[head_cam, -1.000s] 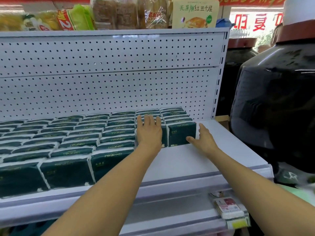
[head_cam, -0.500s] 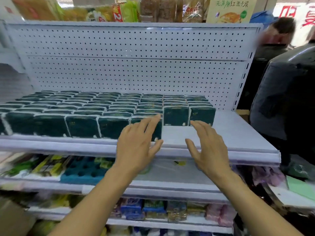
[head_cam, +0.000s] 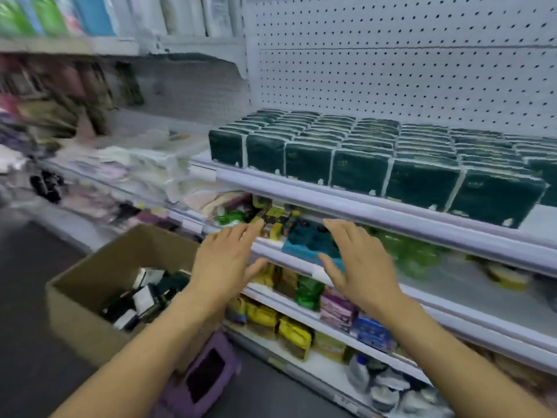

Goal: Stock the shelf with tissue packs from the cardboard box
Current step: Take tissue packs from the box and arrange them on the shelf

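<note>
Rows of dark green tissue packs [head_cam: 376, 152] fill the white shelf [head_cam: 361, 203] in front of a pegboard back. A brown cardboard box [head_cam: 99, 282] stands on the floor at lower left, with several dark tissue packs [head_cam: 144, 300] lying loose inside. My left hand [head_cam: 224, 260] hovers with fingers spread beside the box's right edge, holding nothing. My right hand [head_cam: 358, 267] is also empty and spread, in front of the lower shelves, below the tissue shelf.
Lower shelves [head_cam: 331, 324] hold yellow, green and purple packaged goods. A purple-cased device [head_cam: 205, 378] lies on the dark floor by the box. Blurred stock fills the shelving [head_cam: 90, 164] to the left. The dark floor [head_cam: 27, 312] stretches left of the box.
Both hands have left the tissue packs and dropped down and left toward the box. The view has swung left and down, bringing the cardboard box into sight.
</note>
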`<state>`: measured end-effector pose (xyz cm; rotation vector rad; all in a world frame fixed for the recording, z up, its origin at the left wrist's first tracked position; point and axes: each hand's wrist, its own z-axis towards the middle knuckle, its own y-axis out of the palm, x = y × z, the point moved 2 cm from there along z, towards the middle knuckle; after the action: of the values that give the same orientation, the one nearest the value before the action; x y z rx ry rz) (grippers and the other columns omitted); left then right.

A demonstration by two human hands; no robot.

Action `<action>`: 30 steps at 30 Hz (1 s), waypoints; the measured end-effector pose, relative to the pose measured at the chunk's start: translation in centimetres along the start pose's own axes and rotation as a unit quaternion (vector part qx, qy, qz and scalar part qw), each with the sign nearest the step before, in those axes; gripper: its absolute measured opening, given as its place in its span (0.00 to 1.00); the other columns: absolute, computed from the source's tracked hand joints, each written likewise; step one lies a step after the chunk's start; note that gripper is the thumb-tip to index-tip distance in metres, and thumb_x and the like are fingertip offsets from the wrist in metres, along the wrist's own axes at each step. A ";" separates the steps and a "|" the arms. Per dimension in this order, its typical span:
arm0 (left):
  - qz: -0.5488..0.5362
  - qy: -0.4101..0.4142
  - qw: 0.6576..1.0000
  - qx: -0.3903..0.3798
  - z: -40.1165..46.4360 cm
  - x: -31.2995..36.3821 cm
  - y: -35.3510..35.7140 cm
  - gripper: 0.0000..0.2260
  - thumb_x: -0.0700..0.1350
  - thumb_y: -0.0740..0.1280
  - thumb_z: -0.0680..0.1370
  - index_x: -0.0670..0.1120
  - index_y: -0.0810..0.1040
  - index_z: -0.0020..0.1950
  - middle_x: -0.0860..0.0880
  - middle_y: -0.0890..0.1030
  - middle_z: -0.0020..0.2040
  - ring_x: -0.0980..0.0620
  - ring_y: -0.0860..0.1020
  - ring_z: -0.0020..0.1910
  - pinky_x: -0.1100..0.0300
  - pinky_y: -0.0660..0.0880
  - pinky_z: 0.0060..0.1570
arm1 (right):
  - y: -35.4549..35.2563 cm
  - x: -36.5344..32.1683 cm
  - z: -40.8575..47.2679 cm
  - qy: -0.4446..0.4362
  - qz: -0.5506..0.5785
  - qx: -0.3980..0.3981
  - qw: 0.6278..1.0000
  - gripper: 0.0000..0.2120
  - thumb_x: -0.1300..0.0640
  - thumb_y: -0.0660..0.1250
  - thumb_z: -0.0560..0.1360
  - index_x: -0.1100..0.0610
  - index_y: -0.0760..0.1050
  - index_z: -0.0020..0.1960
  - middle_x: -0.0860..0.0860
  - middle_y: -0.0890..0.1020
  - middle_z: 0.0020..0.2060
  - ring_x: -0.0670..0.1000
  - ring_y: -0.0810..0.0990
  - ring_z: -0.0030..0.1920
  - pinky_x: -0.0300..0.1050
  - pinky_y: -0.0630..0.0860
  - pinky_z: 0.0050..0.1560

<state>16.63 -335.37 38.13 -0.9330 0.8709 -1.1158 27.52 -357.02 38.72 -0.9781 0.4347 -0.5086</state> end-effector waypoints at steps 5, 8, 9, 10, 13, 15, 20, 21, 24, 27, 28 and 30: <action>0.004 -0.093 0.994 -0.065 -4.3 -16.0 2.4 0.32 0.65 0.57 0.79 0.53 0.55 0.79 0.50 0.74 0.66 0.47 0.76 0.60 0.52 0.74 0.51 | 9.3 -10.9 6.4 -0.015 0.030 -0.058 0.998 0.26 0.46 0.63 0.79 0.53 0.65 0.73 0.53 0.75 0.65 0.58 0.77 0.58 0.52 0.76 0.48; -0.015 -0.156 0.983 -0.096 -6.7 -24.5 4.5 0.33 0.65 0.57 0.79 0.53 0.53 0.80 0.50 0.72 0.69 0.47 0.74 0.64 0.51 0.75 0.52 | 14.3 -16.0 9.3 -0.022 0.050 -0.107 0.993 0.27 0.47 0.63 0.79 0.53 0.63 0.75 0.54 0.75 0.64 0.58 0.78 0.57 0.51 0.75 0.44; -0.015 -0.170 0.979 -0.108 -7.3 -26.8 5.2 0.33 0.64 0.57 0.79 0.52 0.53 0.80 0.50 0.71 0.70 0.47 0.74 0.65 0.51 0.76 0.53 | 15.6 -17.5 10.2 -0.021 0.050 -0.126 0.991 0.28 0.46 0.61 0.80 0.52 0.60 0.77 0.53 0.74 0.65 0.57 0.77 0.58 0.50 0.75 0.45; -0.017 -0.181 0.975 -0.124 -7.8 -28.9 6.0 0.33 0.63 0.58 0.79 0.52 0.53 0.80 0.49 0.71 0.71 0.47 0.73 0.66 0.51 0.76 0.55 | 17.1 -18.8 11.1 -0.019 0.050 -0.148 0.988 0.28 0.45 0.58 0.81 0.51 0.56 0.78 0.52 0.73 0.67 0.56 0.76 0.60 0.49 0.74 0.47; -0.036 -0.214 0.961 -0.171 -8.6 -33.3 8.7 0.32 0.61 0.60 0.80 0.52 0.53 0.80 0.49 0.70 0.71 0.47 0.72 0.67 0.50 0.75 0.57 | 21.0 -21.9 13.6 -0.031 0.053 -0.209 0.976 0.29 0.44 0.56 0.82 0.48 0.51 0.79 0.50 0.70 0.69 0.53 0.74 0.63 0.46 0.73 0.47; -0.059 -0.232 0.950 -0.199 -8.7 -35.6 10.9 0.31 0.61 0.60 0.80 0.53 0.55 0.79 0.49 0.70 0.71 0.47 0.73 0.66 0.51 0.75 0.55 | 23.8 -23.4 15.3 -0.034 0.069 -0.233 0.969 0.28 0.45 0.57 0.81 0.48 0.54 0.78 0.50 0.70 0.69 0.52 0.73 0.63 0.44 0.71 0.45; -0.177 -0.327 0.897 -0.239 -8.6 -40.1 17.5 0.28 0.60 0.63 0.79 0.52 0.63 0.76 0.49 0.72 0.70 0.48 0.74 0.64 0.52 0.74 0.58 | 31.5 -25.1 19.2 -0.007 0.088 -0.319 0.944 0.26 0.41 0.59 0.77 0.43 0.61 0.73 0.47 0.70 0.69 0.53 0.71 0.68 0.57 0.74 0.61; -0.198 -0.344 0.884 -0.246 -8.4 -40.7 18.7 0.28 0.60 0.64 0.78 0.52 0.64 0.75 0.49 0.72 0.70 0.48 0.74 0.64 0.52 0.74 0.59 | 33.1 -25.3 20.2 0.000 0.093 -0.333 0.938 0.25 0.41 0.59 0.77 0.44 0.62 0.72 0.46 0.71 0.69 0.52 0.72 0.67 0.56 0.74 0.61; -0.250 -0.393 0.846 -0.260 -7.3 -42.9 22.9 0.27 0.60 0.65 0.78 0.51 0.67 0.74 0.50 0.73 0.70 0.48 0.74 0.66 0.53 0.73 0.61 | 38.2 -25.9 23.0 0.023 0.102 -0.381 0.919 0.23 0.47 0.63 0.79 0.50 0.67 0.72 0.49 0.72 0.68 0.52 0.72 0.67 0.49 0.73 0.63; -0.293 -0.436 0.814 -0.249 -5.7 -45.0 27.6 0.25 0.55 0.66 0.79 0.49 0.68 0.74 0.48 0.75 0.68 0.48 0.75 0.64 0.54 0.73 0.61 | 44.4 -25.7 24.8 0.063 0.096 -0.438 0.891 0.19 0.49 0.64 0.79 0.53 0.71 0.68 0.52 0.76 0.64 0.53 0.75 0.63 0.47 0.73 0.61; -0.308 -0.455 0.799 -0.244 -5.1 -45.6 29.3 0.25 0.53 0.66 0.79 0.48 0.67 0.74 0.47 0.75 0.68 0.47 0.75 0.64 0.55 0.72 0.61 | 46.6 -25.4 25.1 0.073 0.086 -0.460 0.881 0.18 0.48 0.63 0.79 0.53 0.71 0.67 0.52 0.77 0.62 0.54 0.76 0.61 0.48 0.74 0.59; -0.346 -0.493 0.763 -0.234 -4.3 -46.6 33.1 0.26 0.50 0.67 0.80 0.45 0.65 0.75 0.45 0.73 0.70 0.46 0.73 0.66 0.55 0.71 0.64 | 51.0 -24.9 25.1 0.083 0.063 -0.504 0.858 0.17 0.48 0.62 0.79 0.55 0.72 0.64 0.54 0.78 0.60 0.55 0.77 0.59 0.47 0.75 0.57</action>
<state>13.71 -285.08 10.72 -2.1141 -0.1480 -0.7786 32.35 -302.22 9.99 -1.9058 0.9635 -0.2174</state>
